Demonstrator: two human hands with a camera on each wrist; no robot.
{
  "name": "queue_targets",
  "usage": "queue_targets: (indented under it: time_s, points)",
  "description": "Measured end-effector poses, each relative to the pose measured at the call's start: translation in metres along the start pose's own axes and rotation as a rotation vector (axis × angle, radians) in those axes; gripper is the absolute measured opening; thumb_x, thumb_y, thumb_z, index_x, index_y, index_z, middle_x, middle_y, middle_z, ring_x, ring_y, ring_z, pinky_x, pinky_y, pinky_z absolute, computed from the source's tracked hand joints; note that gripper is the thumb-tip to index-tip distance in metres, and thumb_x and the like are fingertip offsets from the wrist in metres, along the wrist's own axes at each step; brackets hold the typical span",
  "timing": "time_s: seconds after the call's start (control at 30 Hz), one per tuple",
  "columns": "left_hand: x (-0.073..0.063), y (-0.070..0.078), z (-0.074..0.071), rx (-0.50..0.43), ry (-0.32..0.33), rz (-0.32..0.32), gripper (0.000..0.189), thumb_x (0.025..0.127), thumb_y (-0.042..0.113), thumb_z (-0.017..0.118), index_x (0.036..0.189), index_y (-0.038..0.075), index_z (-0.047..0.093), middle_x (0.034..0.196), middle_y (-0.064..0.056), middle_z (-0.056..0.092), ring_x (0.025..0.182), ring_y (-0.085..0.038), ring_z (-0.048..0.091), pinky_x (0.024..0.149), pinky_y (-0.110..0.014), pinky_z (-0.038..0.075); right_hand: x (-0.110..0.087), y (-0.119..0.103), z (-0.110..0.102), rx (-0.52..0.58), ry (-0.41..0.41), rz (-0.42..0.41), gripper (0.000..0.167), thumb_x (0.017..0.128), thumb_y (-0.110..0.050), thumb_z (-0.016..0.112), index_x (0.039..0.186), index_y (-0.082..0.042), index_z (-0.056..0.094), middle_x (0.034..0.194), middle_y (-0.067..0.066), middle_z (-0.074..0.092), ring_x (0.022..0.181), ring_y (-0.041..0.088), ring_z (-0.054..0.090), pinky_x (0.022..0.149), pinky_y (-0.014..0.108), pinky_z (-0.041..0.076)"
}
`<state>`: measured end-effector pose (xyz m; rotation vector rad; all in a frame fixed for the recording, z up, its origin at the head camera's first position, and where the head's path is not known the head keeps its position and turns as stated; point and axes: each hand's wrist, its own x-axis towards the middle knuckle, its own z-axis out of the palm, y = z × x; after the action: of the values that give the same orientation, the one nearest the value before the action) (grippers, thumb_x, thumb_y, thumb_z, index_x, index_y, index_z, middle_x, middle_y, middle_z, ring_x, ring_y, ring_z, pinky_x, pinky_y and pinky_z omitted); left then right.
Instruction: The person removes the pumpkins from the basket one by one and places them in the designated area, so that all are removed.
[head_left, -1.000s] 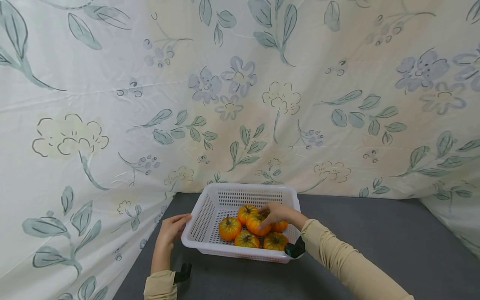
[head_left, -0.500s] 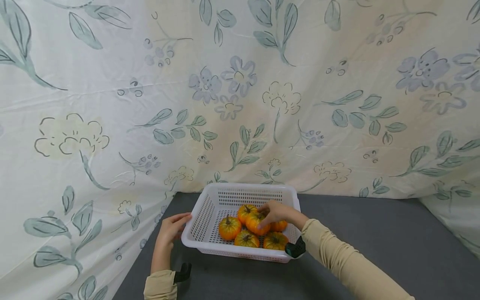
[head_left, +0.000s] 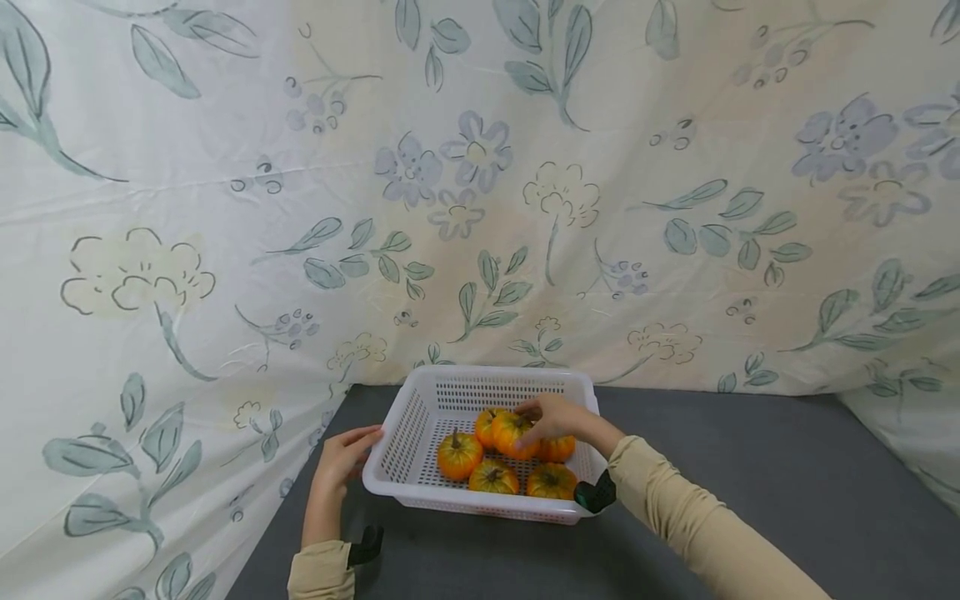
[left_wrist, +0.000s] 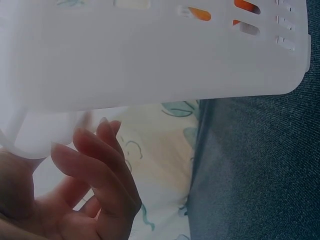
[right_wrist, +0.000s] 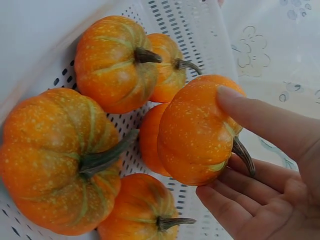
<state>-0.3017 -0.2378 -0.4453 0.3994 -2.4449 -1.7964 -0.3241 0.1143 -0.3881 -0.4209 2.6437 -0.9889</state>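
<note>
My right hand (head_left: 558, 419) holds a small orange pumpkin (head_left: 510, 433) over the right half of a white perforated plastic basket (head_left: 450, 497). In the right wrist view, the thumb presses one side of that pumpkin (right_wrist: 195, 135) and the fingers support it beside its stem. Several other pumpkins lie around it inside the basket, among them a large one (right_wrist: 55, 160) with a thick green stem. At the basket's left end, my left hand (head_left: 341, 458) grips the rim. Seen from the left wrist, its fingers (left_wrist: 95, 160) curl beneath the rim, close to the outer wall.
The basket stands on a dark grey tabletop (head_left: 720, 467). A pale curtain (head_left: 480, 208) with printed leaves and flowers hangs behind and to the left of the table. Black straps (head_left: 366, 546) are on the wrists, over beige sleeves (head_left: 705, 517).
The right hand has raised its pumpkin slightly off the others, with the wrist shifting a little right. The left hand and the basket stay in place.
</note>
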Motion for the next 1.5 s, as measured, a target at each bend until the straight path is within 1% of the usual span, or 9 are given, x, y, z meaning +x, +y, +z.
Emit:
queue_targets:
  time_s: [0.13,0.37,0.67,0.8,1.03,1.27,1.4,1.5]
  points:
    - [-0.001,0.0,0.0,0.001,-0.002,0.001,0.047,0.089,0.031,0.069,0.125,0.0,0.064,0.099,-0.005,0.072,0.073,-0.01,0.064,0.063,-0.029,0.051,-0.003,-0.002,-0.004,0.039,0.007,-0.014,0.066,0.075,-0.026,0.084,0.133,-0.005,0.059,0.136,0.017,0.059,0.129,0.034,0.054,0.107,0.049,0.041]
    - [-0.002,0.0,0.0,0.011,-0.003,0.011,0.05,0.089,0.034,0.069,0.125,0.0,0.063,0.107,-0.013,0.071,0.074,-0.01,0.065,0.063,-0.03,0.052,-0.008,-0.005,-0.015,0.045,0.021,-0.077,0.068,0.078,-0.027,0.082,0.135,-0.003,0.056,0.138,0.019,0.057,0.129,0.038,0.053,0.106,0.05,0.042]
    - [-0.002,-0.001,0.0,0.008,0.002,0.01,0.047,0.09,0.031,0.069,0.125,0.0,0.064,0.101,-0.007,0.072,0.072,-0.01,0.065,0.062,-0.029,0.052,-0.014,-0.002,-0.031,0.093,0.023,-0.15,0.07,0.08,-0.025,0.08,0.138,0.001,0.052,0.14,0.021,0.054,0.132,0.038,0.051,0.108,0.049,0.041]
    - [-0.001,-0.001,0.0,0.006,-0.001,0.009,0.047,0.09,0.031,0.068,0.125,0.0,0.064,0.099,-0.006,0.072,0.071,-0.01,0.065,0.062,-0.029,0.052,-0.018,-0.001,-0.038,0.083,0.036,-0.144,0.071,0.08,-0.028,0.08,0.139,-0.001,0.051,0.141,0.02,0.054,0.133,0.039,0.049,0.108,0.05,0.04]
    - [-0.001,0.0,-0.001,0.007,0.002,0.01,0.045,0.09,0.029,0.068,0.125,0.0,0.064,0.095,-0.004,0.072,0.069,-0.01,0.065,0.061,-0.029,0.052,-0.022,0.002,-0.046,0.08,0.043,-0.192,0.073,0.082,-0.026,0.078,0.141,0.004,0.047,0.143,0.024,0.05,0.134,0.041,0.048,0.109,0.051,0.039]
    - [-0.001,0.0,-0.001,0.019,0.002,0.014,0.044,0.091,0.029,0.068,0.124,0.0,0.064,0.101,-0.009,0.072,0.07,-0.011,0.065,0.062,-0.029,0.052,-0.026,0.006,-0.052,0.089,0.065,-0.165,0.077,0.081,-0.03,0.079,0.143,0.002,0.045,0.144,0.024,0.049,0.136,0.042,0.045,0.11,0.053,0.037]
    - [-0.001,0.0,-0.001,0.014,-0.004,0.016,0.046,0.091,0.03,0.068,0.125,0.0,0.064,0.105,-0.012,0.071,0.072,-0.011,0.065,0.062,-0.03,0.053,-0.03,0.008,-0.056,0.105,0.072,-0.167,0.078,0.083,-0.03,0.077,0.144,0.003,0.043,0.146,0.024,0.047,0.136,0.041,0.044,0.109,0.053,0.037]
    - [0.0,0.0,-0.001,0.008,-0.008,0.016,0.047,0.09,0.031,0.068,0.125,-0.001,0.064,0.105,-0.013,0.071,0.073,-0.011,0.066,0.062,-0.03,0.053,-0.032,0.01,-0.058,0.109,0.08,-0.175,0.077,0.084,-0.029,0.076,0.144,0.005,0.041,0.146,0.026,0.046,0.136,0.043,0.044,0.109,0.053,0.038]
